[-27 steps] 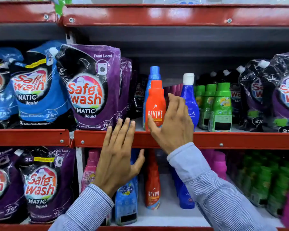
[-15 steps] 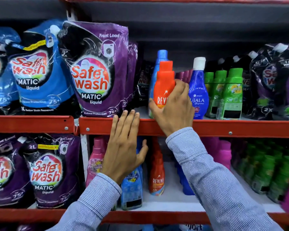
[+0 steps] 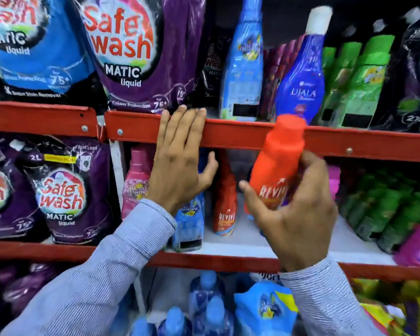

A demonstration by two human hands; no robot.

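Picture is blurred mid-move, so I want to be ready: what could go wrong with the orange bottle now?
1. The right hand grips the orange bottle low on its body and tilted, so it may slip.
2. Its cap shows in front of the red shelf edge and could knock it if pushed forward.
3. If it goes onto the lower shelf, it might topple the Revive bottle standing there.

I am reading "REVIVE" on the orange bottle [image 3: 274,175] and "UJALA" on the dark blue bottle [image 3: 301,90]. The upper purple pouch [image 3: 141,52] is showing "Safe wash MATIC liquid", and the lower purple pouch [image 3: 66,190] is showing "2L".
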